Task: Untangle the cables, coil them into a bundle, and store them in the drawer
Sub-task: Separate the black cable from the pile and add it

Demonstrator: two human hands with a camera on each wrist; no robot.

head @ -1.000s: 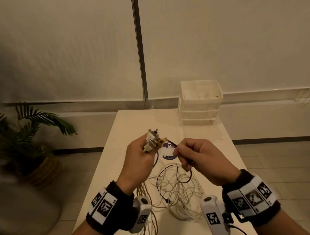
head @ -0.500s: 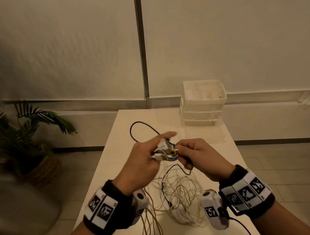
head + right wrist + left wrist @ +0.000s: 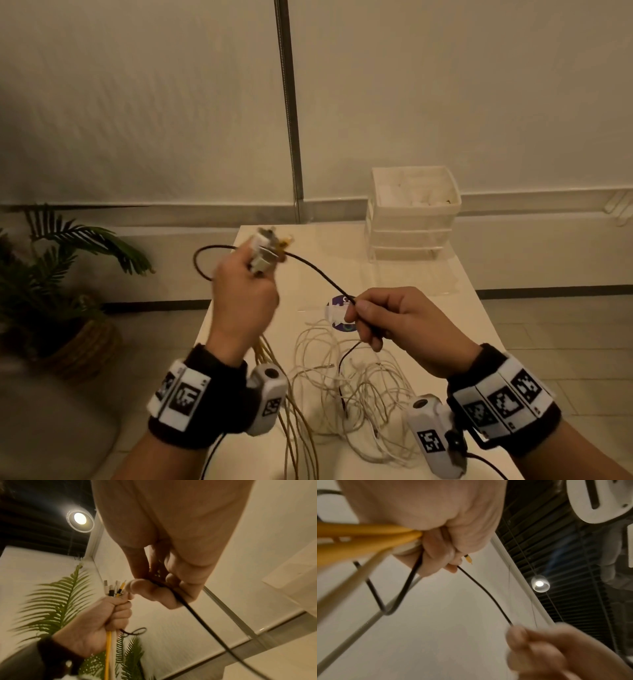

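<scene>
While left hand (image 3: pixel 245 301) fists plug ends (image 3: pixel 265 250), right hand (image 3: pixel 394 318) pinches black cable (image 3: pixel 318 272); hard pull could tighten tangle (image 3: pixel 346 380).

Between the raised hands a black cable (image 3: pixel 318 272) stretched taut, barring the air above the table (image 3: pixel 455 308). Loose white cables (image 3: pixel 346 373) sprawled over the near tabletop. The far left stretch lay bare; the drawer unit (image 3: pixel 411 219) blocked the far right corner.

Cable tangle (image 3: pixel 346 380) on table (image 3: pixel 455 329), before drawers (image 3: pixel 412 212)
</scene>
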